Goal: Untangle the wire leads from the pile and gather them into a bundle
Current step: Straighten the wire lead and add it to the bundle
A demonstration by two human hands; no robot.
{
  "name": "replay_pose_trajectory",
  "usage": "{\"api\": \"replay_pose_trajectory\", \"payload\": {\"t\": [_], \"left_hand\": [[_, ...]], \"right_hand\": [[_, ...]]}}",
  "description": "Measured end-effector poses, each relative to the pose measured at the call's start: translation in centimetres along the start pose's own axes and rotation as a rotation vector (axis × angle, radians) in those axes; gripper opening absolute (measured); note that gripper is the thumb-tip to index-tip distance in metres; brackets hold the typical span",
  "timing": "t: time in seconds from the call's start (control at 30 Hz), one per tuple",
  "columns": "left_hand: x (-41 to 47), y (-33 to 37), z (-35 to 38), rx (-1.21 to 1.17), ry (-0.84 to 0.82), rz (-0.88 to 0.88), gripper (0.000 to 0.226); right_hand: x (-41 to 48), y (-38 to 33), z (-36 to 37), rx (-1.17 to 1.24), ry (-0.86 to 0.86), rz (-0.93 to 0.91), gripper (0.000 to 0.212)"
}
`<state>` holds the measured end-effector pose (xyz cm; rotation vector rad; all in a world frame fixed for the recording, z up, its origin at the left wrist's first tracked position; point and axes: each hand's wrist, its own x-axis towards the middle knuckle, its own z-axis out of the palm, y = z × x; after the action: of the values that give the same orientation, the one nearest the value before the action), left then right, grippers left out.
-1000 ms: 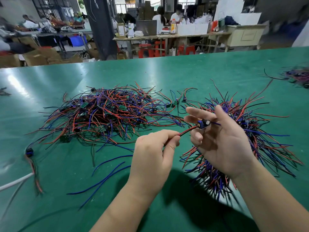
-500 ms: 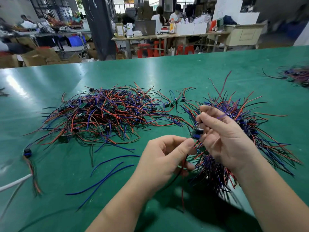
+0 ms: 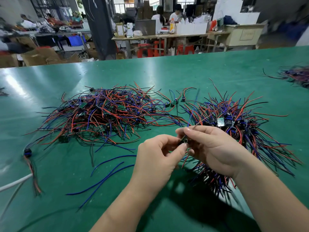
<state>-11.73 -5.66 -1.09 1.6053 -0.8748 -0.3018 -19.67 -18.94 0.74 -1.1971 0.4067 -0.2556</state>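
Red-and-blue wire lead (image 3: 184,141), pinched by my left hand (image 3: 157,158) and right hand (image 3: 215,151), points away from me; the bundle (image 3: 247,131) lies just right.

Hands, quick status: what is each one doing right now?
Left hand: closed, pinching the dark end piece of one wire lead.
Right hand: closed, pinching the same wire lead by its wires.
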Motion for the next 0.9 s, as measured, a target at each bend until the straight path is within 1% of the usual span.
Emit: {"api": "replay_pose_trajectory", "payload": {"t": [0.03,0.1,0.2,0.27,0.33,0.4,0.47,0.53,0.6,0.67,0.73,0.8,0.9], "left_hand": [[0.0,0.0,0.1,0.017,-0.005,0.004,0.007],[0.0,0.2,0.1,-0.023,-0.038,-0.023,0.010],[0.2,0.7,0.2,-0.187,-0.115,-0.162,0.018],[0.2,1.0,0.1,-0.322,-0.159,-0.261,0.018],[0.2,1.1,0.1,-0.419,-0.191,-0.314,0.020],[0.2,1.1,0.1,-0.437,-0.208,-0.328,0.021],[0.3,0.9,0.0,-0.352,-0.195,-0.299,0.019],[0.4,0.3,-0.3,-0.188,-0.182,-0.229,0.017],[0.4,0.0,-0.6,-0.042,-0.216,-0.171,0.017],[0.4,-0.1,-0.9,0.036,-0.277,-0.158,0.019],[0.4,-0.4,-1.1,0.114,-0.348,-0.159,0.022],[0.3,-0.6,-1.3,0.174,-0.420,-0.175,0.021],[0.3,-0.7,-1.6,0.102,-0.499,-0.240,0.016]], "right_hand": [[0.0,0.1,0.0,-0.004,-0.018,-0.013,0.020],[0.0,0.1,0.0,-0.010,-0.032,-0.038,0.020],[0.0,-0.2,-0.4,-0.034,-0.014,-0.072,0.015],[-0.2,-0.5,-0.7,-0.045,-0.015,-0.093,0.010],[-0.4,-0.9,-0.9,-0.083,-0.017,-0.118,0.009],[-0.5,-1.0,-1.0,-0.156,0.001,-0.148,0.005],[-0.3,-0.9,-1.1,-0.210,0.074,-0.198,0.004],[0.0,-1.0,-1.5,-0.241,0.209,-0.281,0.007],[0.3,-1.5,-2.2,-0.216,0.351,-0.373,0.011],[0.3,-2.2,-2.9,-0.148,0.458,-0.438,0.015],[0.0,-2.6,-3.2,-0.055,0.515,-0.473,0.016],[-0.1,-2.7,-3.2,0.022,0.551,-0.466,0.018],[-0.1,-2.6,-3.2,0.064,0.574,-0.423,0.024]]}}
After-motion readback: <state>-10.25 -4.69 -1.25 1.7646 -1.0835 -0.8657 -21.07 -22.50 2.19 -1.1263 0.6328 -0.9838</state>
